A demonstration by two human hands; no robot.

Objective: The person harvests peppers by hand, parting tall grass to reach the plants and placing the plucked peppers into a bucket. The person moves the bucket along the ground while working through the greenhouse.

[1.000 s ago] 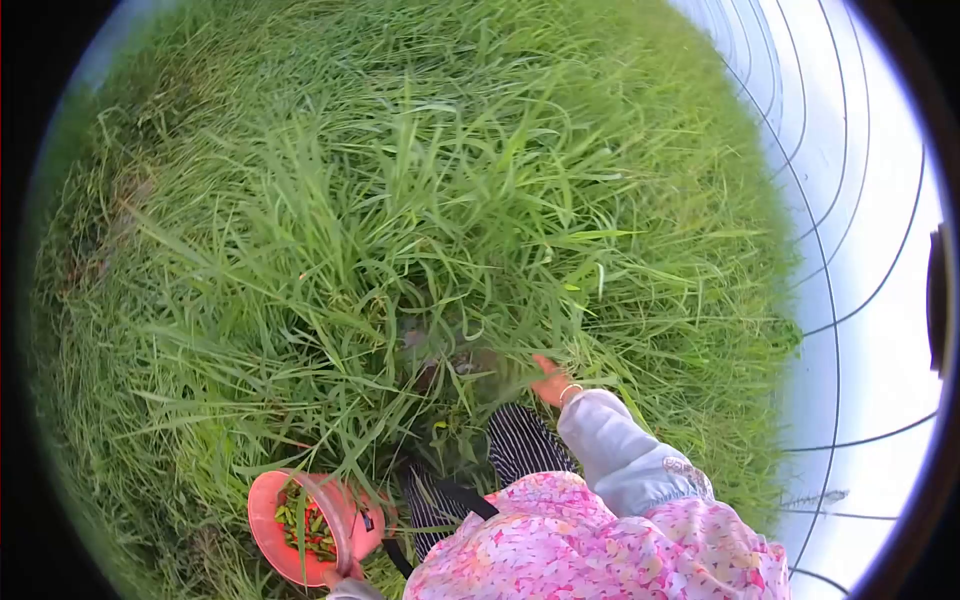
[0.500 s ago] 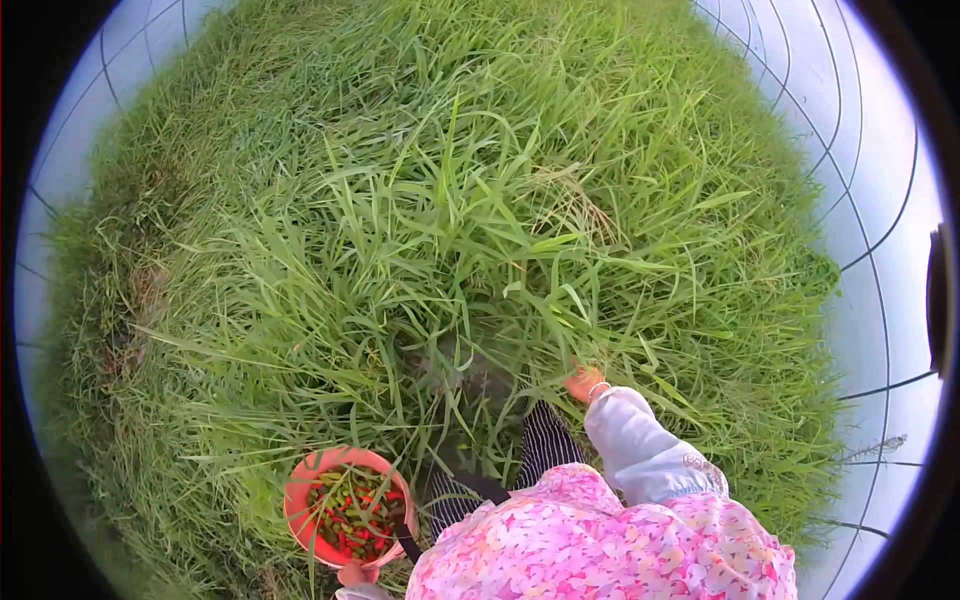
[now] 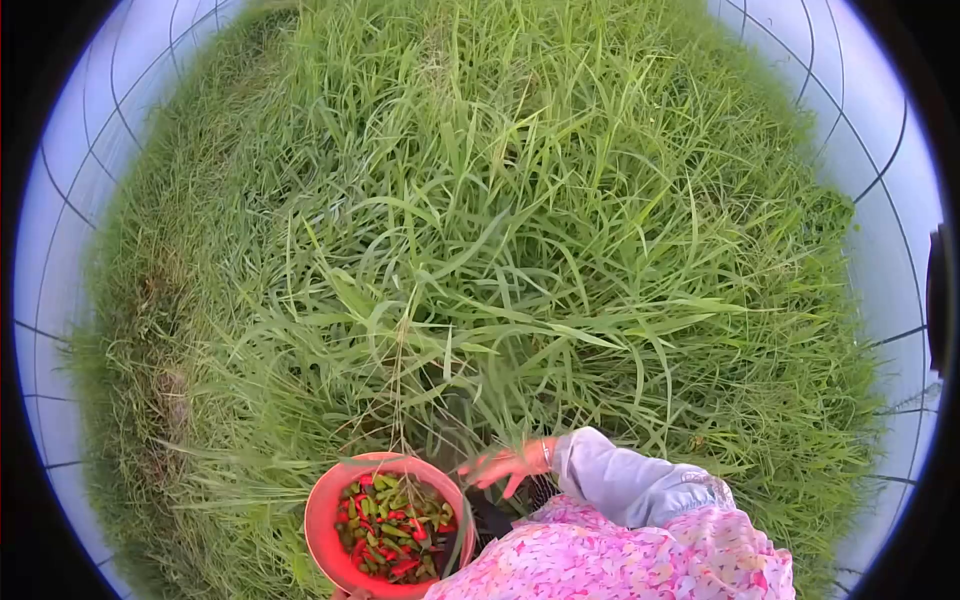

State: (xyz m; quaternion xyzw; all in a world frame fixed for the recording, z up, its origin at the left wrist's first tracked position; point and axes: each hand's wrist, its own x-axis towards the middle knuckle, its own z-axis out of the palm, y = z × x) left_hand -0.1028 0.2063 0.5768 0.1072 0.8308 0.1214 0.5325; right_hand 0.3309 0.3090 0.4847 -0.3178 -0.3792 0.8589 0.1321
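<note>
A red-orange bucket (image 3: 325, 520) stands at my lower left. Inside it lie red and green chili peppers (image 3: 395, 530). At the bottom edge of the view, a sliver of my left hand (image 3: 350, 594) shows against the bucket's near side, gripping it; most of that hand is out of view. My right hand (image 3: 512, 464) reaches across just right of the bucket's rim, with its fingers stretched out and apart. Nothing shows in it. A light sleeve (image 3: 630, 480) covers my right forearm.
Tall, dense grass (image 3: 520, 260) spreads ahead and on both sides, with some blades leaning over the bucket's far rim. Flattened, drier grass (image 3: 160, 380) runs along the left. Pale sheeting (image 3: 900, 300) with dark curved lines borders both sides.
My right hand has come out of the grass and moved left and nearer to me, beside the bucket. The bucket has shifted rightward in view, and my view has moved.
</note>
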